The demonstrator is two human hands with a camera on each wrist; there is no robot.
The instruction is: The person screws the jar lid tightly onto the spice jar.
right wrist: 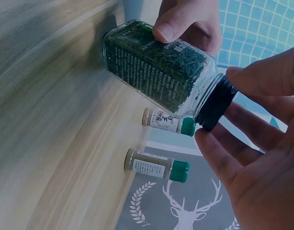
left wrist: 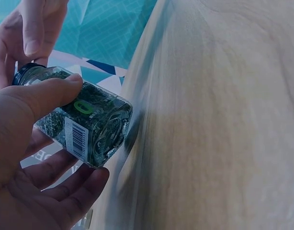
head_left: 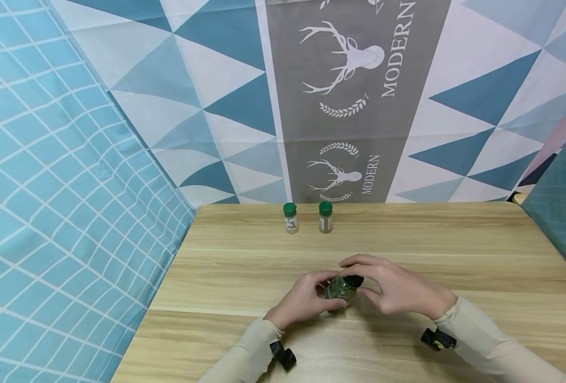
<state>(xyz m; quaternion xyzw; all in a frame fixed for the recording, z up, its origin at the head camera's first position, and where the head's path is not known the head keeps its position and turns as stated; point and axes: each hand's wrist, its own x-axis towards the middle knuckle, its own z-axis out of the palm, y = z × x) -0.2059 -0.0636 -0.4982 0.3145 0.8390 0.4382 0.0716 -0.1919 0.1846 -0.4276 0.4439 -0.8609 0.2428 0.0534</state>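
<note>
A clear, square-sided glass jar [right wrist: 156, 64] of dried green herbs is tilted just above the table, its black lid [right wrist: 216, 103] pointing to the right in the head view. My left hand [head_left: 304, 298] grips the jar's body, thumb on one face and fingers round the other side. In the left wrist view, a barcode label [left wrist: 76, 138] shows near the jar's base. At the other end, my right hand [head_left: 393, 284] holds the lid between thumb and fingertips. The lid sits on the jar's neck; whether it is loose cannot be told.
Two small spice bottles with green caps, a left one [head_left: 290, 218] and a right one [head_left: 325, 217], stand upright near the back edge of the wooden table [head_left: 225, 276]. Patterned cloth [head_left: 225, 80] hangs behind, and a blue checked cloth [head_left: 72, 186] borders the left side.
</note>
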